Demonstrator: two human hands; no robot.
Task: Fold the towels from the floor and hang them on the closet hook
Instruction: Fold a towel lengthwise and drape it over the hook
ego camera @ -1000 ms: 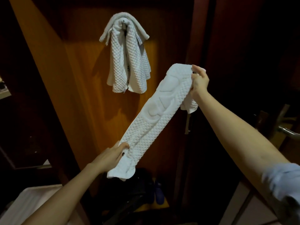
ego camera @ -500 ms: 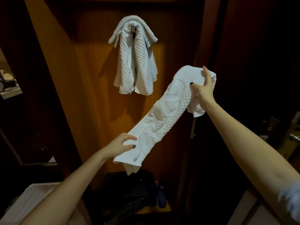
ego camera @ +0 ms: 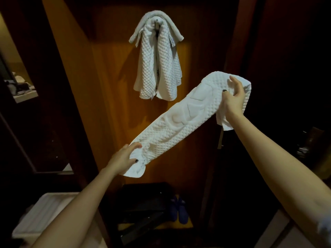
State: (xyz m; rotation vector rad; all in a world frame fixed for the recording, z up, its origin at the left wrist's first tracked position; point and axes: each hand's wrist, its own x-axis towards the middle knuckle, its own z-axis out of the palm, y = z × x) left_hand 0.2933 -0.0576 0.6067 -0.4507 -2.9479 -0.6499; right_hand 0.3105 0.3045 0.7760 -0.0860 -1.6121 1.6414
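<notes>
A white waffle-textured towel [ego camera: 180, 124], folded into a long strip, stretches diagonally in the air in front of the closet's wooden back panel. My left hand [ego camera: 123, 161] grips its lower end. My right hand [ego camera: 234, 99] holds its upper end, thumb on the front and fingers behind, with a short flap hanging below. Above, white towels [ego camera: 157, 68] hang draped over the closet hook [ego camera: 156, 24], which shows only as a small metal piece at the top.
A dark bag [ego camera: 143, 208] and blue shoes [ego camera: 179, 208] lie on the closet floor. A white bin [ego camera: 43, 212] stands at the lower left. A metal door handle [ego camera: 302, 149] sticks out at the right. A shelf with clutter [ego camera: 19, 86] is at the left.
Both hands have moved the folded towel slightly, and the view has shifted so the hook sits nearer the centre. My right hand's fingers have spread wider on the upper end.
</notes>
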